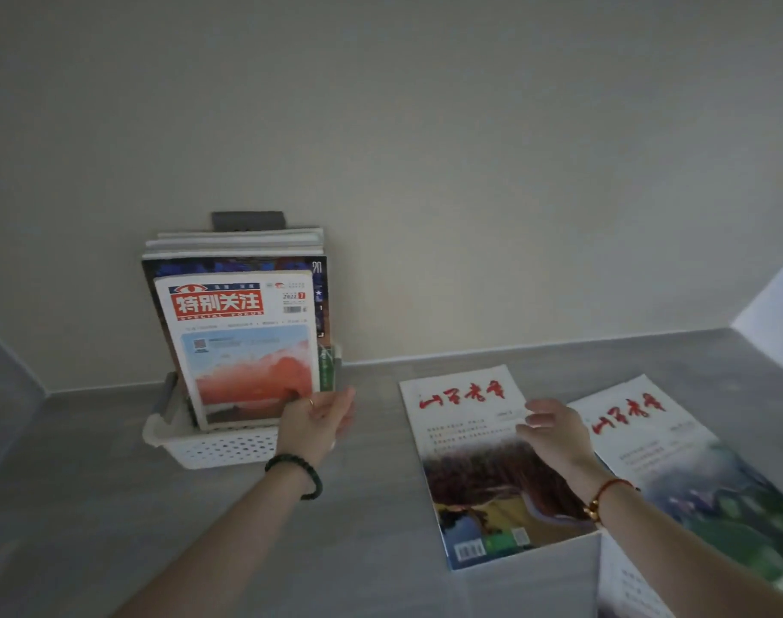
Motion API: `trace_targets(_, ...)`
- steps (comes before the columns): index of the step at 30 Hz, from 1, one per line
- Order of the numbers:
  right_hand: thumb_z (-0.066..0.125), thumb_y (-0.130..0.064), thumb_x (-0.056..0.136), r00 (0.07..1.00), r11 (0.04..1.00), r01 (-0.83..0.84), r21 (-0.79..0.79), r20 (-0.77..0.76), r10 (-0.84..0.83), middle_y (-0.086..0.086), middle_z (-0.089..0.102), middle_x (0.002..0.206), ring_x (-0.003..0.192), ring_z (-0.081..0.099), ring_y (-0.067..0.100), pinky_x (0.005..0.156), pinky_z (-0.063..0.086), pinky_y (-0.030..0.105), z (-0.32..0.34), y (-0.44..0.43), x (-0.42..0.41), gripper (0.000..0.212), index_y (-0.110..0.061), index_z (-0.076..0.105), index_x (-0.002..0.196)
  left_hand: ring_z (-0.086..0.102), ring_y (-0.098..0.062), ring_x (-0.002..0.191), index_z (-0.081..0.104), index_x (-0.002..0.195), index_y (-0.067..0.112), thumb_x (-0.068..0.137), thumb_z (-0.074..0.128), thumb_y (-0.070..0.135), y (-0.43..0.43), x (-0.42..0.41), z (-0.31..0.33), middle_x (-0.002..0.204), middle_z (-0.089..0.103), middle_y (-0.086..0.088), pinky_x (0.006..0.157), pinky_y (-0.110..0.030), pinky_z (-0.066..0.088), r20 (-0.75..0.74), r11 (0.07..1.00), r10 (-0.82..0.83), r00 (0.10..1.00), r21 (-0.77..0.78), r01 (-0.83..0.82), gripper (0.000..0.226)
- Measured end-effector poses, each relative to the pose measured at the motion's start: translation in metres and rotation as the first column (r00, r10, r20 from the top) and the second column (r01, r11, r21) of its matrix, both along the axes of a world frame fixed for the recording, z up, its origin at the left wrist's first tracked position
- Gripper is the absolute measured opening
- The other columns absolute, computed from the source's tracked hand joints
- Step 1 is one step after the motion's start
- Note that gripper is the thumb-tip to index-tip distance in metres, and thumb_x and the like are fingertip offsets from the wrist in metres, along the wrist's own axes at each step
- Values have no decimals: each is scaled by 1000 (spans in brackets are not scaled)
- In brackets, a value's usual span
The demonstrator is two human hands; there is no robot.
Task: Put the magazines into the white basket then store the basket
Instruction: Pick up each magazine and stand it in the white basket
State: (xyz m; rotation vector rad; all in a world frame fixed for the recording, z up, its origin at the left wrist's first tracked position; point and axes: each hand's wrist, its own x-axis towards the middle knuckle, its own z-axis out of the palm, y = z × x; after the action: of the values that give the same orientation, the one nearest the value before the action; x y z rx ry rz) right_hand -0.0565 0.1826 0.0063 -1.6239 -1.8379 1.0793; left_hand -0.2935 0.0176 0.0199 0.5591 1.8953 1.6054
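Observation:
A white perforated basket [215, 448] stands on the grey counter at the left, against the wall. Several magazines stand upright in it; the front one [242, 350] has a red title block and an orange picture. My left hand [320, 417] is at the lower right edge of that front magazine, fingers relaxed, thumb touching its corner. Two magazines with red brush titles lie flat on the right: one [474, 452] nearer the middle, the other [675, 448] beside it. My right hand [554, 432] hovers over the first, fingers spread, holding nothing.
A grey counter [358, 528] runs to the wall. A white box edge [559, 550] sits at the lower right, overlapping the flat magazines. A dark grey wall socket [247, 219] shows behind the basket's magazines. A side wall closes the counter on the left.

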Motion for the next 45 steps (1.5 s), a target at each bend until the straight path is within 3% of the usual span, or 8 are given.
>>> trace_targets(8, 68, -15, 77, 994, 975, -56, -213, 83, 75, 11, 59, 119, 101, 54, 17, 83, 41, 25, -28, 24, 83, 51, -9, 48, 124, 47, -29, 118, 52, 119, 7, 90, 40, 43, 47, 80, -54, 122, 50, -10, 96, -38, 37, 380, 953, -63, 923, -252, 169, 47)
trace_targets(16, 59, -7, 82, 984, 953, -162, -254, 27, 174, 12, 62, 111, 108, 56, 26, 80, 46, 29, -64, 29, 88, 22, -7, 57, 104, 59, -37, 104, 59, 103, -7, 90, 48, 10, 70, 117, -89, 113, 61, -27, 95, -50, 46, 545, 981, 84, 834, -191, 25, 24)
trace_targets(23, 56, -9, 82, 958, 925, -263, -274, 41, 284, 1, 60, 75, 87, 58, 21, 62, 45, 23, -69, 37, 86, 17, -18, 55, 67, 60, -35, 100, 55, 113, 0, 90, 49, 21, 79, 131, -94, 112, 62, -21, 83, -40, 50, 243, 929, 17, 970, -363, 75, 31)
trace_targets(26, 53, -14, 85, 946, 909, -293, -298, 44, 320, 20, 65, 102, 97, 60, 29, 86, 48, 39, -66, 40, 86, 21, 2, 63, 96, 62, -28, 91, 58, 108, 6, 90, 47, 10, 82, 132, -82, 100, 65, -11, 72, -35, 52, 231, 969, -26, 973, -232, 81, 22)
trace_targets(29, 55, -22, 88, 976, 911, -215, -353, -118, 185, 18, 58, 118, 110, 54, 28, 90, 42, 30, -55, 40, 81, 49, -2, 41, 130, 61, -25, 95, 61, 100, 13, 89, 49, 7, 77, 125, -61, 97, 67, -7, 84, -37, 51, 285, 992, -83, 955, -70, 107, 17)
trace_targets(34, 44, -24, 94, 891, 938, -201, -283, -452, 55, 7, 59, 113, 102, 55, 22, 92, 45, 38, -14, 42, 50, 30, -12, 49, 121, 69, -18, 79, 64, 96, 8, 85, 51, 1, 55, 106, -21, 83, 74, -4, 63, -24, 55, 332, 978, -185, 925, 157, 140, 19)
trace_targets(38, 43, -13, 94, 825, 965, -225, -134, -553, 116, -4, 65, 96, 91, 60, 14, 79, 50, 34, 32, 33, 8, 19, -22, 59, 89, 63, -29, 96, 65, 94, 4, 81, 53, -5, 29, 77, 11, 97, 68, -15, 89, -41, 49, 285, 970, -156, 946, 226, 92, 20)
trace_targets(45, 48, -6, 90, 726, 941, -279, 193, -599, 338, -6, 65, 91, 84, 63, 3, 75, 50, 20, 93, -18, -96, 13, -16, 56, 87, 60, -20, 103, 70, 80, 27, 86, 54, 15, -26, -12, 68, 96, 69, 3, 96, -41, 45, 90, 958, 84, 992, 267, -105, 21)
